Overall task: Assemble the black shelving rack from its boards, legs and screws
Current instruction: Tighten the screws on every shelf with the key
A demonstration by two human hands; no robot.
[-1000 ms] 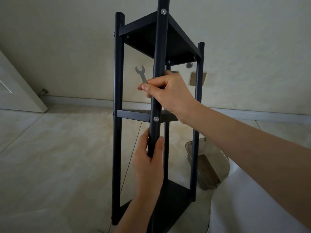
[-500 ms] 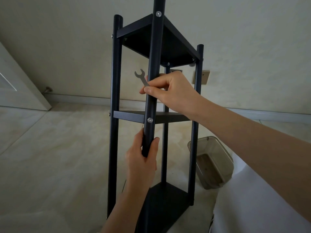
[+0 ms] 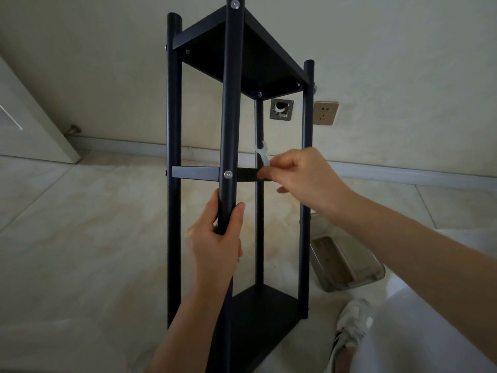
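One rack (image 3: pixel 231 103) with four legs and three boards; two hands, one small wrench (image 3: pixel 262 154), one plastic bin (image 3: pixel 347 262) at four o'clock.

Dim, soft daylight, faint shadows, wide-angle edge bending, slight blur

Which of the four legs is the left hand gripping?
The near front leg, with two silver screws facing the camera; the left hand wraps it just below the middle shelf.

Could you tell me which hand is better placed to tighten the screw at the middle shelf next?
The right hand, most likely: it already pinches the small wrench just right of the middle-shelf screw. The left hand grips the front leg below that screw, steadying the rack.
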